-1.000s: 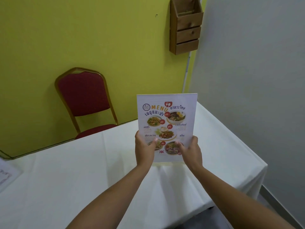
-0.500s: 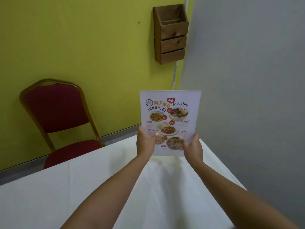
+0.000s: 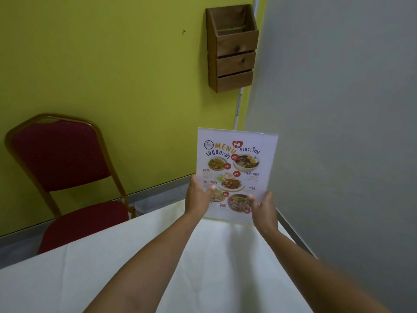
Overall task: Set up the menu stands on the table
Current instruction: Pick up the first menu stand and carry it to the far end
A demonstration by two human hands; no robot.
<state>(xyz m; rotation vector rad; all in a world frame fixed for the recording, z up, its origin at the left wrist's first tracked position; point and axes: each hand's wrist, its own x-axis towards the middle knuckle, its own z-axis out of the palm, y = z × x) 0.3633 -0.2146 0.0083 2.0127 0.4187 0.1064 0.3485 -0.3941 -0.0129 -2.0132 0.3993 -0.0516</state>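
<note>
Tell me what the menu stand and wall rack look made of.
Menu stand: printed paper sheet, seemingly in clear glossy acrylic, judging by the transparent rim at its top edge and corner. Wall rack: brown stained wood with visible knots and grain, matte.

Soft, dim indoor light is falling evenly; faint shadows are lying on the surface (image 3: 112,279), edges bowing slightly.

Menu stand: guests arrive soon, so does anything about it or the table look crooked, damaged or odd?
Nothing stands out. The menu stand is upright and intact, held at its lower edges by the left hand and right hand over the far end of the table. The cloth shows only fold creases.
</note>
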